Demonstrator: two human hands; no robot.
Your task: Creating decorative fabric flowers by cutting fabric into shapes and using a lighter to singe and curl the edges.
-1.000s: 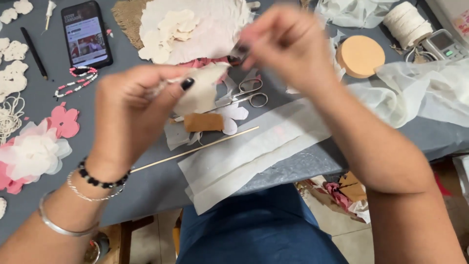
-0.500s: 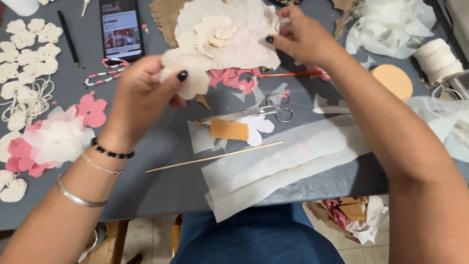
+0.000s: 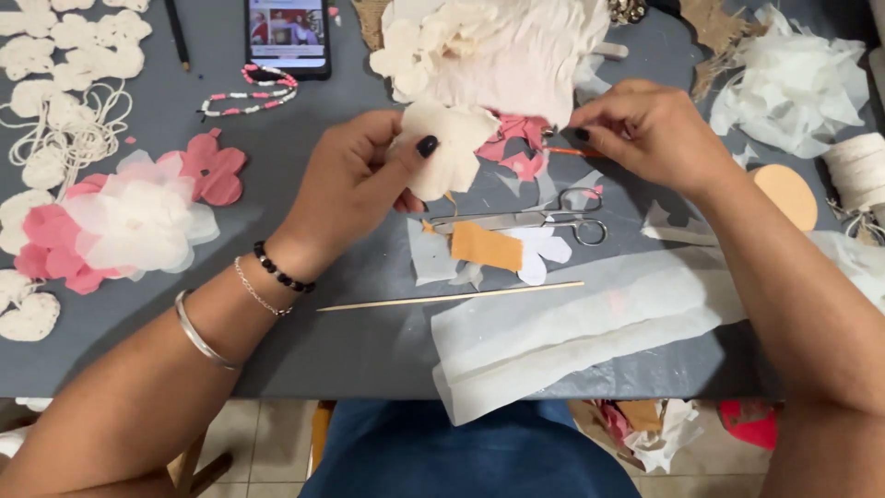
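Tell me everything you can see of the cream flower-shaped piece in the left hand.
The cream flower piece is a thin, soft-looking cutout with rounded petal lobes, seemingly fabric or paper. The left hand pinches it, thumb on its front face, holding it raised and roughly upright above the grey table. The right hand is apart from it.

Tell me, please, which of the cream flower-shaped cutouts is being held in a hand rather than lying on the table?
It is the cream flower cutout pinched in the left hand at the table's middle. The other cream cutouts lie flat at the far left, untouched.
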